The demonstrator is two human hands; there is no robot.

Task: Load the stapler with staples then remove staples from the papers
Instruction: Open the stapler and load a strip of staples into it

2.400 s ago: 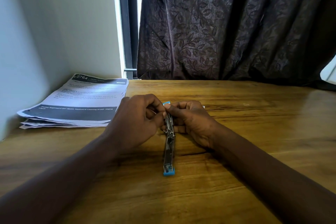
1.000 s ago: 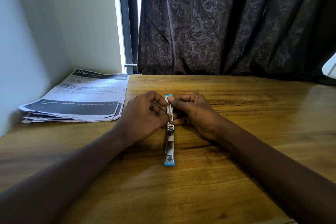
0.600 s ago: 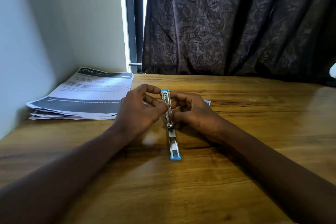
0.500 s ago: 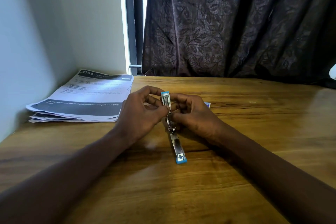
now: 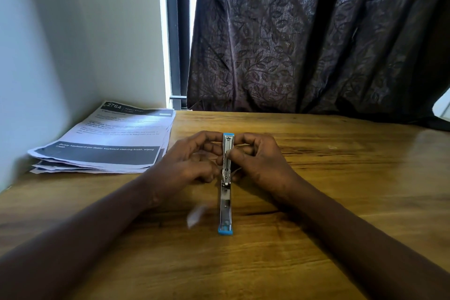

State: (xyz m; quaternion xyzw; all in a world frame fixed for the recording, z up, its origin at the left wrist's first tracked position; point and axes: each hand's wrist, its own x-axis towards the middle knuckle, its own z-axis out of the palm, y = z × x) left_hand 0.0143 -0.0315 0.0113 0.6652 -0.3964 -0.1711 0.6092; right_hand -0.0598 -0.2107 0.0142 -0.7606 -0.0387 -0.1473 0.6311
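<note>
pale blur (image 5: 196,217) beside stapler (image 5: 226,192) is unidentifiable.

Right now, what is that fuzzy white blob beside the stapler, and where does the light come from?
Head view: the blob left of the stapler is blurred, too smeared to identify; daylight enters through the window gap beside the dark curtain; the table shines at right.
</note>
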